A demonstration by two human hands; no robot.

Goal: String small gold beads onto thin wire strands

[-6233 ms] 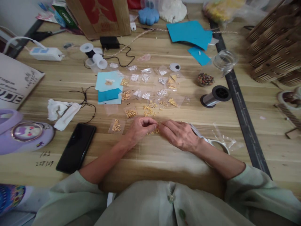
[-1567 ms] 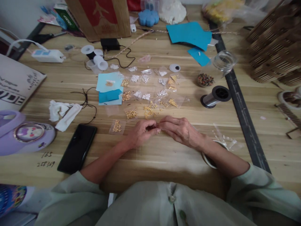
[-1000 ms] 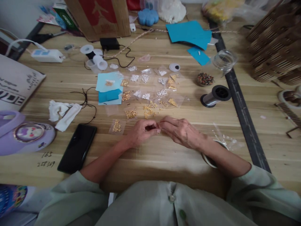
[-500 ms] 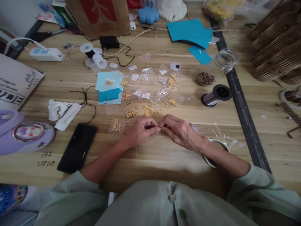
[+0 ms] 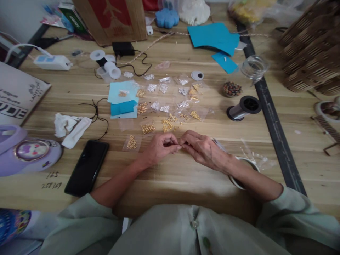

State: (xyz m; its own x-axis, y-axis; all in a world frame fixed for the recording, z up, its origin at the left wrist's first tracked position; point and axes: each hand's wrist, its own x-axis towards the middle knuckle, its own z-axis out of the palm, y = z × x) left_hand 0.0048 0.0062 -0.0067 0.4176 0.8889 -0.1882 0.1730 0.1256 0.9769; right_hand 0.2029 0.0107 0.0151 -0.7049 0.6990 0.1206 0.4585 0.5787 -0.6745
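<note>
My left hand and my right hand meet fingertip to fingertip above the front middle of the wooden table. Each one is closed in a pinch. A thin, pale thread hangs below my left hand, and its upper end runs into the fingers. Whatever sits between the right fingertips is too small to make out. Just beyond the hands lie small heaps of gold beads, with a bag of gold beads to the left. Silver beads on clear bags lie farther back.
Left of my arms lie a black phone, white tissue and a purple bottle. A wire spool, a dish of dark beads and a roll of tape under my right forearm are on the right. A cardboard box stands behind.
Hardly anything differs. Both hands stay pinched together in the same place, with only a very slight shift of the right fingers.
</note>
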